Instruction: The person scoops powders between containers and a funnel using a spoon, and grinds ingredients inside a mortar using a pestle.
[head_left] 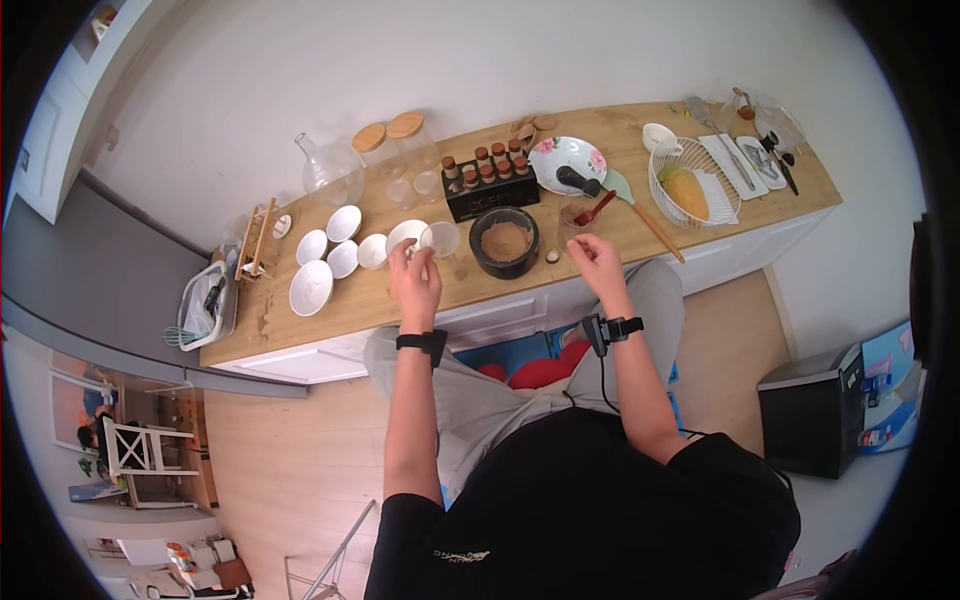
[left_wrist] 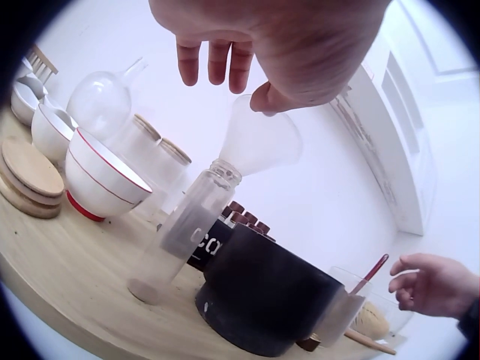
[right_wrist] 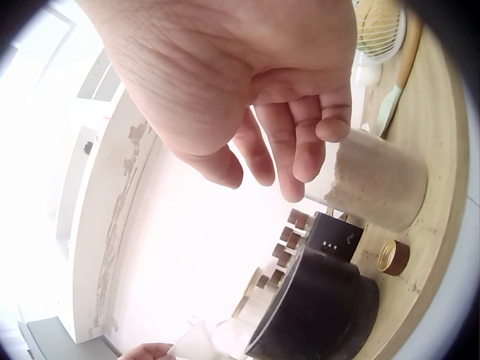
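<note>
My left hand (head_left: 416, 285) pinches the upper rim of a clear plastic funnel (left_wrist: 262, 139), its other fingers apart from it. The funnel's spout is in the mouth of a clear glass tube bottle (left_wrist: 187, 236), upright on the counter. Beside the bottle stands a black stone mortar (left_wrist: 266, 292), with brown powder (head_left: 505, 241) inside it. My right hand (head_left: 600, 270) hovers, loosely curled with nothing in it, near a clear jar of powder (right_wrist: 382, 180). A red scoop (head_left: 596, 209) leans in that jar. A small brown cap (right_wrist: 394, 257) lies between jar and mortar.
Behind the mortar is a black rack (head_left: 490, 190) of brown-capped vials. Several white bowls (head_left: 312, 288) stand on the left. A floral plate (head_left: 567, 165) with a black pestle (head_left: 578, 181), a spatula (head_left: 645, 217) and a wire basket (head_left: 660, 195) with yellow fruit sit to the right.
</note>
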